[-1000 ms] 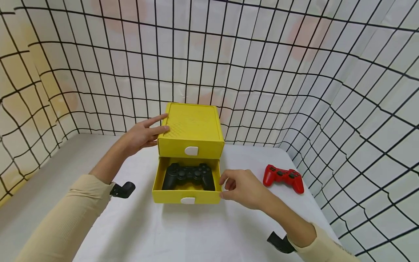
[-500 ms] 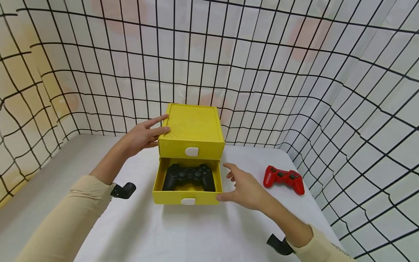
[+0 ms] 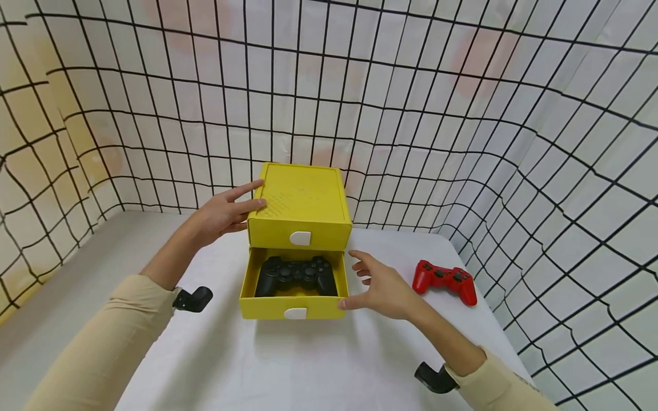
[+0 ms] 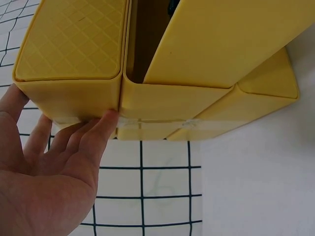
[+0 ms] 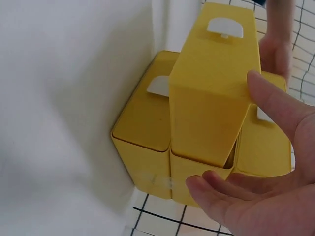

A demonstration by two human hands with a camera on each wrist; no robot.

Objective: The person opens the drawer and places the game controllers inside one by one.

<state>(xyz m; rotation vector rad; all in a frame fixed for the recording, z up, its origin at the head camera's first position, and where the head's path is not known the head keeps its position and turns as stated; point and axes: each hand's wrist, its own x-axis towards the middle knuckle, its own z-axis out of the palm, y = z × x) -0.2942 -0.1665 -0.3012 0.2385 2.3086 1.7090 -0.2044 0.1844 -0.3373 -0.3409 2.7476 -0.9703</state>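
A yellow drawer cabinet (image 3: pixel 303 194) stands on the table, and its middle drawer (image 3: pixel 264 309) is pulled out. Inside that drawer lies a black game controller (image 3: pixel 296 275). My left hand (image 3: pixel 218 216) rests on the cabinet's left side, with fingertips at the top edge; the left wrist view shows its fingers (image 4: pixel 93 135) along the side wall. Beside the drawer's right side is my right hand (image 3: pixel 382 290), fingers spread. In the right wrist view its thumb (image 5: pixel 261 88) touches the drawer's front corner, while the other fingers extend near the cabinet's side wall.
A red game controller (image 3: pixel 445 281) lies on the white table (image 3: pixel 308 365) to the right of the cabinet. Black wire grid (image 3: pixel 411 142) panels surround the table at the back and sides, with whitish sheeting behind them.
My right hand's curled fingers have straightened and spread, and its thumb has moved onto the drawer's front corner. My left hand, the drawer and both controllers stay in place.
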